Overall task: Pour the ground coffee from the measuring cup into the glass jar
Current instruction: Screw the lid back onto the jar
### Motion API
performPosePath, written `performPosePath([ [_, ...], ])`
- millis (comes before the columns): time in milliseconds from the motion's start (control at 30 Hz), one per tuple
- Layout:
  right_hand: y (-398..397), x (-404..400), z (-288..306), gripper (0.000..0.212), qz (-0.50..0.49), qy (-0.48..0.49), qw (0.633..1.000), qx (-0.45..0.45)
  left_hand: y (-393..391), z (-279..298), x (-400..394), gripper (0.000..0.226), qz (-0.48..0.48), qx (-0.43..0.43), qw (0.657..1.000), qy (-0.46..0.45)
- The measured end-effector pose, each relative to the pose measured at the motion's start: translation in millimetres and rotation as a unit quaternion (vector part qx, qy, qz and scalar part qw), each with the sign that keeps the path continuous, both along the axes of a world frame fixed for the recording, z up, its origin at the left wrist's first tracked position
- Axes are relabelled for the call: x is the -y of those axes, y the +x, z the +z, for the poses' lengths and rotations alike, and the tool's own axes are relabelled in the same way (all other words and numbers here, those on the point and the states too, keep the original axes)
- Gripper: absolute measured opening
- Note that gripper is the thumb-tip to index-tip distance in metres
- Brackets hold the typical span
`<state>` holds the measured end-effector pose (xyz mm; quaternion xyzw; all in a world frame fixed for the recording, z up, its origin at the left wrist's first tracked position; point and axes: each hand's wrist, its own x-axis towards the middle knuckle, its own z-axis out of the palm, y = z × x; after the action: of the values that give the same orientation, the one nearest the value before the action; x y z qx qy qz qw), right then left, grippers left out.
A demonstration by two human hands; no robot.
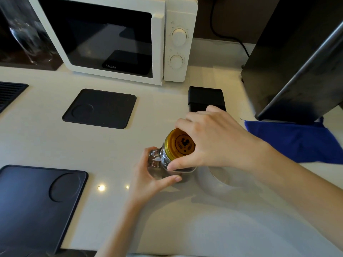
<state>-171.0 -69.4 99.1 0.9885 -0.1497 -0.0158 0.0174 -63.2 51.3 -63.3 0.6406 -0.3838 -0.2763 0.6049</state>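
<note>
A glass jar with a side handle stands on the white counter, and dark ground coffee shows in its bottom. A gold lid with a black rooster mark sits on its mouth. My left hand holds the jar by its handle and lower wall. My right hand comes from the right, with fingers and thumb closed around the lid's rim. Just right of the jar, a white measuring cup lies partly under my right wrist, its inside hidden.
A white microwave stands at the back. Two black mats lie on the counter, one at the middle left and one at the near left. Also there: a black box, a blue cloth, a dark appliance.
</note>
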Motion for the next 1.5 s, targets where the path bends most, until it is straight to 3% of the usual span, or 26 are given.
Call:
performPosePath([
  [267, 5.8, 5.6, -2.0, 0.046, -0.010, 0.086, 0.995, 0.039, 1.4, -0.5, 0.4, 0.070, 0.001, 0.016, 1.000, -0.001],
  [467, -1.4, 6.8, -0.1, 0.073, 0.061, 0.097, 0.993, -0.025, 2.1, -3.0, 0.9, 0.070, 0.009, 0.015, 1.000, -0.004],
  [800, -0.9, 10.9, 1.5, 0.070, 0.022, 0.181, 0.983, -0.012, 1.8, -2.1, 0.4, 0.074, 0.003, 0.027, 1.000, 0.003],
  [1167, -1.3, 6.7, 4.0, 0.065, 0.000, 0.168, 0.986, -0.004, 1.1, -2.2, 0.2, 0.072, 0.004, 0.019, 1.000, -0.006],
  [1500, 4.7, -2.9, 1.9, 0.069, -0.043, 0.072, 0.996, 0.010, 0.0, 0.8, 1.6, 0.068, 0.000, 0.003, 1.000, -0.022],
])
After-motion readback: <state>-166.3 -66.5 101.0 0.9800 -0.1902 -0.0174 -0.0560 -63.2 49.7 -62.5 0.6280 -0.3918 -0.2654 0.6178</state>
